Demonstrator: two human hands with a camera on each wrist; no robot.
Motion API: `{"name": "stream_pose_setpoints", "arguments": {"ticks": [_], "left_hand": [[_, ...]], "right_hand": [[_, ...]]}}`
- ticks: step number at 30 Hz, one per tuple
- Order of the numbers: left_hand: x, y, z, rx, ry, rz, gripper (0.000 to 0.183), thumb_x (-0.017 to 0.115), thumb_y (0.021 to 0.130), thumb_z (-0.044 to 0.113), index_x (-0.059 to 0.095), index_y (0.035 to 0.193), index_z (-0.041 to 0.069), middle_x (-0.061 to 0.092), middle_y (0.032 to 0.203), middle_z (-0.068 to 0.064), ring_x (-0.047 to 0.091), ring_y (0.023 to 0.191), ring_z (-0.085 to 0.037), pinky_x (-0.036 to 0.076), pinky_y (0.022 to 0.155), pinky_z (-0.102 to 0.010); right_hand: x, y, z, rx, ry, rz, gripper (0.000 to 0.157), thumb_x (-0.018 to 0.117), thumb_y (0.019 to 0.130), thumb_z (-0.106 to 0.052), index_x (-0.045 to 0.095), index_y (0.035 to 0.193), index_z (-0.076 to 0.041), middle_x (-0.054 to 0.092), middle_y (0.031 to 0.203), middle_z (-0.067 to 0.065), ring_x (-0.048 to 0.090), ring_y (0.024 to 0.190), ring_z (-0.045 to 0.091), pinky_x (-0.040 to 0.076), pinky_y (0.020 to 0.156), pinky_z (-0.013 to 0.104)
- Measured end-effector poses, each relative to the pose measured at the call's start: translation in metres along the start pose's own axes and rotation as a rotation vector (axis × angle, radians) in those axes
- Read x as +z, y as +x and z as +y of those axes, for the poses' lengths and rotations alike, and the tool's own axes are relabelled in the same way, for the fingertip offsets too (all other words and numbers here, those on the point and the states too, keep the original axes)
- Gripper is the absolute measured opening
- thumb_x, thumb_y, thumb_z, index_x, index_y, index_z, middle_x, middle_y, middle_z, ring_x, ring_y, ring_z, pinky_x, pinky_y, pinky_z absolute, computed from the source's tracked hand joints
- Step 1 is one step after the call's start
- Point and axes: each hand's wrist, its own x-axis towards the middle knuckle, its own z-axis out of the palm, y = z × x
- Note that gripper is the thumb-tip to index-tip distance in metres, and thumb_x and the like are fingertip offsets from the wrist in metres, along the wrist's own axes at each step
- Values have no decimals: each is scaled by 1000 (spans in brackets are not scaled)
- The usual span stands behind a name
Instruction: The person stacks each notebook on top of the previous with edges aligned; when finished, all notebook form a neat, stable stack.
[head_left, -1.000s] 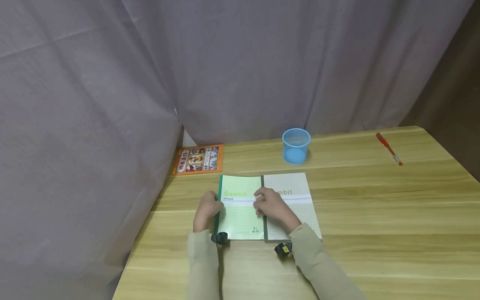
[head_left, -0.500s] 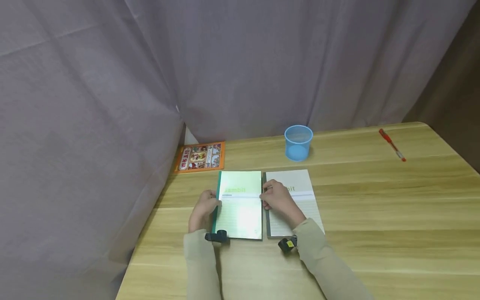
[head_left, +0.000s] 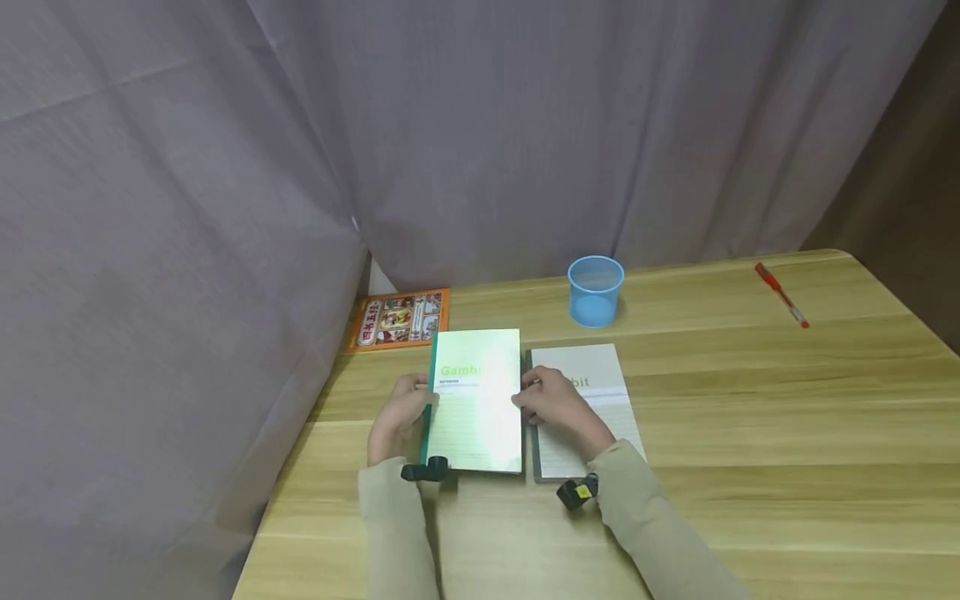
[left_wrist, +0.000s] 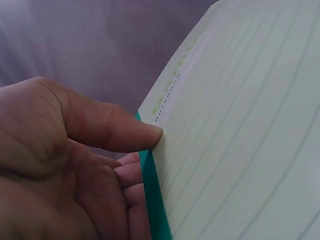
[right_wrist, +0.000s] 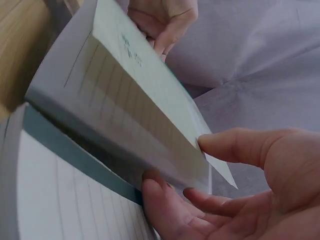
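A notebook [head_left: 468, 425] with a pale green cover and green spine is held raised over the table. My left hand [head_left: 397, 414] grips its spine side, and in the left wrist view the thumb presses on the cover [left_wrist: 225, 125] with the fingers behind. My right hand [head_left: 561, 407] pinches the opposite edge. In the right wrist view that thumb lies at the cover's edge, where the cover stands slightly apart from the pages [right_wrist: 115, 105]. A white notebook [head_left: 611, 425] with a dark spine lies flat beneath the right hand, partly hidden by it.
An orange illustrated book [head_left: 401, 318] lies at the back left of the wooden table [head_left: 750, 483]. A blue mesh cup [head_left: 595, 300] stands at the back, and a red pen [head_left: 782, 294] lies further right. Grey curtains [head_left: 480, 150] hang behind and at the left.
The green notebook has come up off the table and slightly left, away from the white notebook. My right fingers have gone from lying over its cover to pinching its right edge.
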Motion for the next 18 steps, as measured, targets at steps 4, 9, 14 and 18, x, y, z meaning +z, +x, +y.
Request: {"name": "stream_pose_setpoints", "arguments": {"ticks": [4, 9, 14, 18], "left_hand": [[-2, -2, 2, 42, -29, -24, 46, 52, 90, -5, 47, 134, -14, 61, 78, -7, 35, 49, -9, 32, 46, -21], [-1, -3, 2, 50, -30, -60, 44, 52, 91, -3, 49, 134, -12, 58, 68, -2, 29, 45, -7, 26, 41, -22], [6, -1, 4, 55, -10, -63, 42, 53, 90, -3, 51, 131, -13, 60, 75, -5, 31, 47, -8, 29, 45, -22], [11, 0, 6, 46, -16, -68, 40, 54, 90, -5, 52, 129, -13, 62, 81, -7, 36, 51, -10, 34, 50, -23]], "right_hand": [[-2, 0, 0, -19, 31, 3, 52, 64, 93, -8, 46, 135, 15, 70, 97, 17, 68, 77, 23, 60, 71, 36], [-4, 0, 3, -21, 101, 12, 46, 62, 93, -1, 46, 133, 15, 68, 94, 19, 68, 73, 22, 61, 69, 35], [-9, -2, 3, -31, 153, 24, 40, 60, 91, 5, 47, 129, 14, 66, 94, 20, 66, 70, 21, 61, 66, 35], [-16, -5, -1, -45, 159, 12, 39, 61, 91, 7, 47, 127, 16, 66, 93, 21, 65, 66, 19, 61, 65, 36]]}}
